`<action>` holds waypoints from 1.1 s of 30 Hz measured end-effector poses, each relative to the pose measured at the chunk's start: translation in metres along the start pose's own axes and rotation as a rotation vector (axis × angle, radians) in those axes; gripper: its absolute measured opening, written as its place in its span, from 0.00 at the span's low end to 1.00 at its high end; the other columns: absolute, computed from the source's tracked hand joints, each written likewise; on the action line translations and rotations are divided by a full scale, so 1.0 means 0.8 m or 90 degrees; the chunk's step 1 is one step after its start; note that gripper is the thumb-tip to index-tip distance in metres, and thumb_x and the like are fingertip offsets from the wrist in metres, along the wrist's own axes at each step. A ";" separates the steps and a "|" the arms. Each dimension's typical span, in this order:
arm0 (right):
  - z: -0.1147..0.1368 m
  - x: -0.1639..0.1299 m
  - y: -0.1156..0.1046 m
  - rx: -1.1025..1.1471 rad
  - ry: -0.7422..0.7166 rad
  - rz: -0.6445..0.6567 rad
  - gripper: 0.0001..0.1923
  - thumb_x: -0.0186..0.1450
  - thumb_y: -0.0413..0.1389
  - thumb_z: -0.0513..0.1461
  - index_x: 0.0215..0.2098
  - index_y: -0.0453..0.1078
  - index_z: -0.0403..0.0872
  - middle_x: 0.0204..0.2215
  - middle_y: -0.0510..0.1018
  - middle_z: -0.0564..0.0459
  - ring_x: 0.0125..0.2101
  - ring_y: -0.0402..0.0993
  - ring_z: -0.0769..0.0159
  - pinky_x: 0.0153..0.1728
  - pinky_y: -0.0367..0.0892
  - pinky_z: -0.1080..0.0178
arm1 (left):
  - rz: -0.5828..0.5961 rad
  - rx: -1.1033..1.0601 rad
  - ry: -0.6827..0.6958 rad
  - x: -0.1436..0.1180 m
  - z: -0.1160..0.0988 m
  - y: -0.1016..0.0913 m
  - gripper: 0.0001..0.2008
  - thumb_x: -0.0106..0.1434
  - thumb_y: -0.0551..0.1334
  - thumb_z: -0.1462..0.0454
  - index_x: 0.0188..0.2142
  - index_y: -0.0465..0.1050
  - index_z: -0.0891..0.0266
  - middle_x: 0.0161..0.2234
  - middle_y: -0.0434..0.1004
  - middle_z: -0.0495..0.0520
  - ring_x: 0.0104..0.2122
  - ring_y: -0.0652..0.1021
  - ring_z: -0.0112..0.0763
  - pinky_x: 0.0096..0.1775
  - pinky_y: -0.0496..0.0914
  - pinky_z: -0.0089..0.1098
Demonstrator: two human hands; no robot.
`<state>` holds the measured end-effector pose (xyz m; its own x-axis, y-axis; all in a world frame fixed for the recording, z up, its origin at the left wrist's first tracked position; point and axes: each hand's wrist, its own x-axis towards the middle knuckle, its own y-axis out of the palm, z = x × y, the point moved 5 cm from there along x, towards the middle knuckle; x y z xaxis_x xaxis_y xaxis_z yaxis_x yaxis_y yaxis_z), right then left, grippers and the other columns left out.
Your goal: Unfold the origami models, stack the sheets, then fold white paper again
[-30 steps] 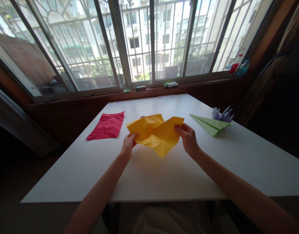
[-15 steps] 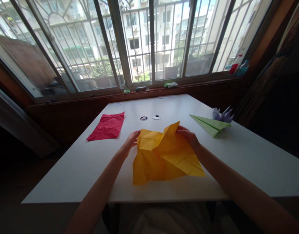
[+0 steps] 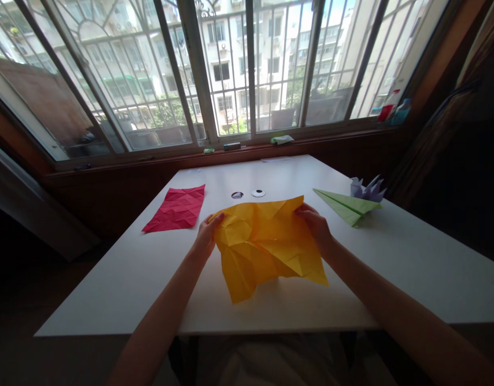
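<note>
Pinching the far corners of a creased yellow paper sheet [image 3: 266, 244], we have both hands closed on it: our left hand [image 3: 205, 236] has its fingers [image 3: 215, 221] clamped on the sheet's upper left corner, and our right hand [image 3: 317, 225] has its fingers [image 3: 303, 212] clamped on the upper right corner. The sheet is spread open between the hands, lifted at its far edge, with its near corners drooping down to the white counter [image 3: 391, 268]. Beyond it, two small round discs [image 3: 249, 193] lie side by side on the counter. To the left lies a crumpled red sheet [image 3: 175, 208], flat and well apart. To the right sit a green paper plane [image 3: 345, 205] and, touching it behind, a purple folded figure [image 3: 366, 188].
</note>
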<state>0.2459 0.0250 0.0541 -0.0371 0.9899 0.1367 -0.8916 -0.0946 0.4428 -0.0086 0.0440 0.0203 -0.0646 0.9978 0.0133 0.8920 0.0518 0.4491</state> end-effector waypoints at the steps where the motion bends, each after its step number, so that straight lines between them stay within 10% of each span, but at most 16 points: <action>1: 0.001 0.000 0.000 0.005 0.000 -0.005 0.09 0.45 0.53 0.36 0.26 0.68 0.48 0.23 0.76 0.56 0.27 0.73 0.61 0.28 0.67 0.61 | -0.018 -0.009 0.005 0.001 -0.001 -0.003 0.15 0.45 0.69 0.61 0.31 0.71 0.66 0.27 0.75 0.51 0.26 0.75 0.26 0.31 0.69 0.26; 7: -0.006 0.008 -0.010 0.006 0.038 -0.059 0.08 0.47 0.53 0.36 0.28 0.67 0.48 0.21 0.75 0.57 0.26 0.74 0.62 0.27 0.69 0.62 | -0.152 0.102 0.040 0.000 -0.009 -0.021 0.15 0.48 0.66 0.61 0.34 0.69 0.67 0.32 0.75 0.55 0.30 0.77 0.32 0.35 0.71 0.34; 12: -0.029 0.014 -0.027 -0.053 0.145 -0.146 0.07 0.49 0.54 0.33 0.29 0.67 0.46 0.20 0.76 0.56 0.23 0.74 0.64 0.27 0.70 0.61 | -0.235 0.500 0.254 0.000 -0.026 -0.024 0.24 0.48 0.65 0.68 0.46 0.62 0.64 0.49 0.67 0.64 0.50 0.69 0.43 0.50 0.64 0.44; 17: -0.039 0.019 -0.037 -0.073 0.110 -0.193 0.06 0.53 0.53 0.32 0.29 0.66 0.47 0.23 0.76 0.56 0.23 0.74 0.66 0.28 0.70 0.63 | -0.019 0.793 0.497 -0.024 -0.023 0.029 0.22 0.58 0.57 0.66 0.52 0.58 0.63 0.53 0.64 0.61 0.54 0.64 0.39 0.55 0.59 0.43; 23: -0.049 0.026 -0.042 -0.106 0.097 -0.186 0.06 0.54 0.54 0.34 0.31 0.66 0.47 0.24 0.76 0.56 0.24 0.74 0.67 0.29 0.71 0.64 | 0.348 0.939 0.496 -0.058 0.015 0.076 0.17 0.64 0.49 0.65 0.52 0.62 0.57 0.56 0.63 0.53 0.57 0.61 0.33 0.56 0.56 0.40; 33: -0.047 0.027 -0.054 -0.134 0.107 -0.212 0.09 0.49 0.55 0.32 0.30 0.66 0.45 0.24 0.76 0.55 0.24 0.73 0.68 0.28 0.70 0.65 | 0.326 1.048 0.438 -0.047 0.028 0.063 0.15 0.65 0.49 0.58 0.33 0.73 0.59 0.47 0.72 0.51 0.52 0.66 0.34 0.57 0.51 0.44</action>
<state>0.2666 0.0542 0.0049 0.2112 0.9678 -0.1373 -0.9393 0.2398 0.2455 0.0486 0.0097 0.0222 0.5456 0.7588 0.3557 0.3360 0.1907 -0.9224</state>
